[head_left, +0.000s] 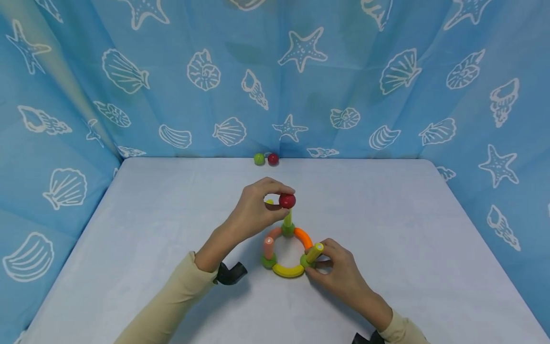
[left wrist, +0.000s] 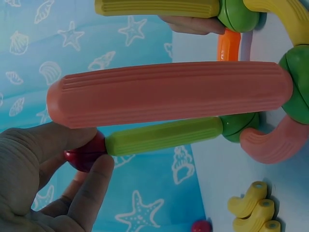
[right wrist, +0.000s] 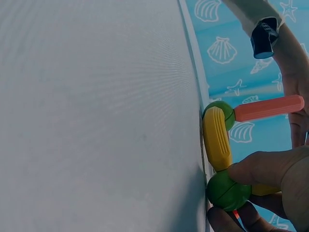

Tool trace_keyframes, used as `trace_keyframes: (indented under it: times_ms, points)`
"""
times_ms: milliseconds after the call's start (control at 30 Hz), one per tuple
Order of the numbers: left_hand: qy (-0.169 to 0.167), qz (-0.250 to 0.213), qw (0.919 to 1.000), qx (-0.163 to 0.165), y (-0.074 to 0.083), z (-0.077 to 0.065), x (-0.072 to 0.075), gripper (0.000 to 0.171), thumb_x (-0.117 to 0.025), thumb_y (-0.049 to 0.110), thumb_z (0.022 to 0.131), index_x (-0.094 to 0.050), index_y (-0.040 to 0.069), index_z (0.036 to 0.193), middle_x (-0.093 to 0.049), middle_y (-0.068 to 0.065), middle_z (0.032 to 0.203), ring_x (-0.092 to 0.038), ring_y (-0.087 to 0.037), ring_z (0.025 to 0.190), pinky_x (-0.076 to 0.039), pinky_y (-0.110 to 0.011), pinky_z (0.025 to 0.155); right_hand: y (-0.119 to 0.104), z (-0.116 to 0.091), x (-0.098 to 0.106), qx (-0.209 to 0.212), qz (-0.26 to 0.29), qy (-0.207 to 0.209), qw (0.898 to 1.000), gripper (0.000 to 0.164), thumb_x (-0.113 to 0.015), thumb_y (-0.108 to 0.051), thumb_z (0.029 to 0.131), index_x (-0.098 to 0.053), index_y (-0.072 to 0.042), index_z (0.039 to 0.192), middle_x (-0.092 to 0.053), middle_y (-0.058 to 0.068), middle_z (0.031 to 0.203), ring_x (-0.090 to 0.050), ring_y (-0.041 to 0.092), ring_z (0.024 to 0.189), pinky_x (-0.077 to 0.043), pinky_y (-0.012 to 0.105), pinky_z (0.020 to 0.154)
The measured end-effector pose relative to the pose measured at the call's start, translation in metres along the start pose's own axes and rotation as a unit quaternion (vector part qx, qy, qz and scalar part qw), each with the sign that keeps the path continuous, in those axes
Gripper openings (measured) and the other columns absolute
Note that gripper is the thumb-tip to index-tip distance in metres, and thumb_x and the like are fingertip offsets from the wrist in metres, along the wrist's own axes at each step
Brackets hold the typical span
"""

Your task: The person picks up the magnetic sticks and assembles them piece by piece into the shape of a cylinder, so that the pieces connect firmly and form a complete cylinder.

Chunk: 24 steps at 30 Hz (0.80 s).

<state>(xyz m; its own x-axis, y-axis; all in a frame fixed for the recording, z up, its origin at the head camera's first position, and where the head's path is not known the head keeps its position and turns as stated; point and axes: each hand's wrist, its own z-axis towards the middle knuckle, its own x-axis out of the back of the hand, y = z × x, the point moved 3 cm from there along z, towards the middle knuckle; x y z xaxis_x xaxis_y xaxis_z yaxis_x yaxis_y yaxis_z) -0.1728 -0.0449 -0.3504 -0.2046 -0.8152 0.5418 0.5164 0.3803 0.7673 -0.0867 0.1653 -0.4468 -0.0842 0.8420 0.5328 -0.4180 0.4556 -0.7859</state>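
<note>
A red ball [head_left: 287, 200] is pinched between the thumb and fingers of my left hand [head_left: 251, 210]. It sits at the top end of an upright light green rod [left wrist: 164, 136]; I cannot tell whether it is pushed on. That rod rises from a ring of curved pieces, yellow [head_left: 288, 271], orange [head_left: 303, 237] and pink [left wrist: 276, 141], joined by green balls. My right hand [head_left: 345, 277] grips the green ball [right wrist: 229, 191] at the ring's near right, under an upright yellow rod [head_left: 316, 251]. A pink rod [left wrist: 169, 94] stands on the near left green ball [head_left: 269, 262].
At the table's back edge lie a loose green ball [head_left: 259, 159] and another red ball [head_left: 273, 159]. Several yellow curved pieces [left wrist: 249, 203] lie behind the ring, mostly hidden by my left hand in the head view. A blue shell-patterned curtain [head_left: 279, 71] surrounds the white table [head_left: 386, 205].
</note>
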Motion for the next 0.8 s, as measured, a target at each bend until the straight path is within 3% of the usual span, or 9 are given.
trace_keyframes:
  times_ms: [533, 800]
  points:
    - [-0.002, 0.002, 0.9998, 0.018, 0.001, 0.0, 0.011, 0.041, -0.082, -0.001, 0.08, -0.071, 0.009, 0.119, -0.064, -0.001, 0.116, -0.062, -0.015, 0.108, -0.058, -0.027, 0.078, 0.001, 0.003, 0.001, 0.001, 0.004, 0.004, 1.0, 0.037, -0.085, 0.01, 0.068, -0.068, -0.011, 0.093, -0.057, -0.006, 0.093, -0.067, 0.013, 0.084, -0.059, 0.026, 0.068]
    - [0.006, 0.001, 0.9992, 0.039, -0.004, -0.01, 0.024, 0.043, -0.082, 0.003, 0.081, -0.069, 0.011, 0.122, -0.063, -0.003, 0.12, -0.062, -0.016, 0.109, -0.058, -0.03, 0.079, 0.002, 0.0, 0.0, -0.006, 0.011, -0.002, 1.0, 0.037, -0.085, 0.01, 0.069, -0.069, -0.012, 0.094, -0.057, -0.007, 0.091, -0.066, 0.011, 0.083, -0.059, 0.026, 0.069]
